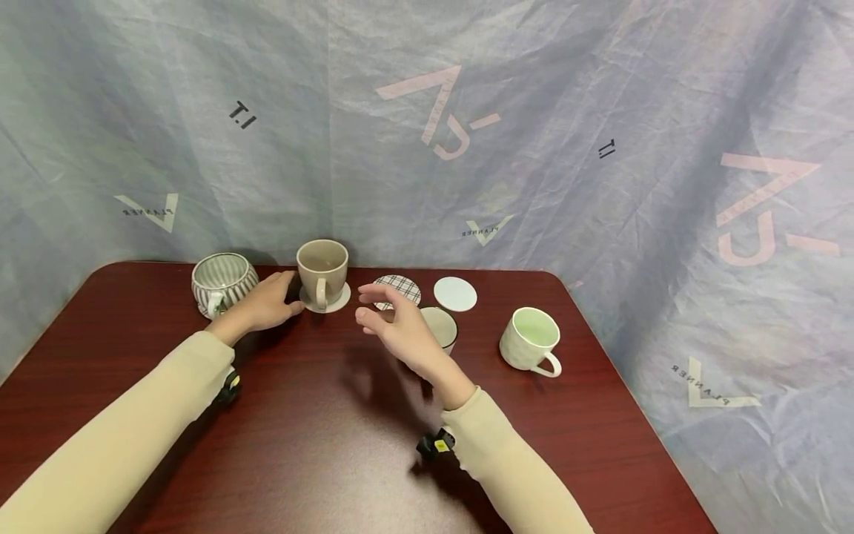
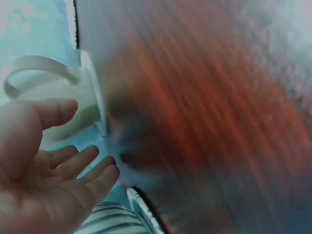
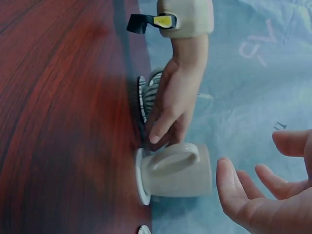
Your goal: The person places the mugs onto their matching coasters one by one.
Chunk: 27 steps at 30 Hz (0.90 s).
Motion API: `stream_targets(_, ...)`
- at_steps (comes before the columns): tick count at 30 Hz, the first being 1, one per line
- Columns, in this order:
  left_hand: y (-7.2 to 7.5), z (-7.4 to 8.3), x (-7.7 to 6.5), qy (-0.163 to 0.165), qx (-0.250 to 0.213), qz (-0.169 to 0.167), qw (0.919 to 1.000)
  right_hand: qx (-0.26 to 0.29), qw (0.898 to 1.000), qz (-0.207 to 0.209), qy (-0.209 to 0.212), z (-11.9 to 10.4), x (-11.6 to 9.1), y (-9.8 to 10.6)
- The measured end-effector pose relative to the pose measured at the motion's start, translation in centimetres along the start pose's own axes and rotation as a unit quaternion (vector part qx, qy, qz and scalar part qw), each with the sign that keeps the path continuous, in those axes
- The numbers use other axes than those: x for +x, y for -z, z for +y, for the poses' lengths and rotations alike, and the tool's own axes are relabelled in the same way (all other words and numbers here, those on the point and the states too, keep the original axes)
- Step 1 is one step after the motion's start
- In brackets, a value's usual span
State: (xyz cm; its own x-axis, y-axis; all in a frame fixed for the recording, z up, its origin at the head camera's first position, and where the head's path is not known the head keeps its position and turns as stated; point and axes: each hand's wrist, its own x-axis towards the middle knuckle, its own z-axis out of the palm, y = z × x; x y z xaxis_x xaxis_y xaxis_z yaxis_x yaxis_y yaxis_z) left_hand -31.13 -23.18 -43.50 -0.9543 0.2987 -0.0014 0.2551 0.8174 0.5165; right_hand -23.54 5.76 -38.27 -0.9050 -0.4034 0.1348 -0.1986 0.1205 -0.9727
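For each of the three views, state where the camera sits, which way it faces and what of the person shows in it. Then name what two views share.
Head: worn on the head, facing forward and down at the table; both sleeves, left hand and right hand show.
Left wrist: at the left wrist, looking along the open palm at the beige mug; blurred.
Right wrist: at the right wrist, facing across the table; right fingers and the left hand beside the mug show.
Shared: all three show the beige mug; head and right wrist also show its saucer.
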Motion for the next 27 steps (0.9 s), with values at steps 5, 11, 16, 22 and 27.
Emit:
stream_targets(5, 0.4, 0.8, -0.7, 0.001, -0.006, 0.019, 0.9998, -0.003, 1.000, -0.007, 0.006, -0.7, -0.8, 1.5)
stream_targets(11, 1.4, 1.9, -2.0, -0.009, -0.018, 0.042, 0.9989, -0.026, 1.000, -0.004, 0.015, -1.4, -1.9, 3.3)
stream_targets(16, 2.0, 2.6, -3.2, -0.009, -0.031, 0.054, 0.9980, -0.040, 0.999, 0.009, 0.006, -1.9, -2.8, 4.7)
stream_targets(22, 2.7, 3.8, -4.2, -0.021, -0.039, 0.082, 0.9957, -0.034, 0.999, 0.023, -0.001, -1.9, -3.7, 6.3)
stream_targets(27, 3.0, 5.3, -4.9, -0.034, -0.041, 0.102, 0.9934, -0.035, 0.999, 0.039, 0.003, -1.7, -4.6, 7.5)
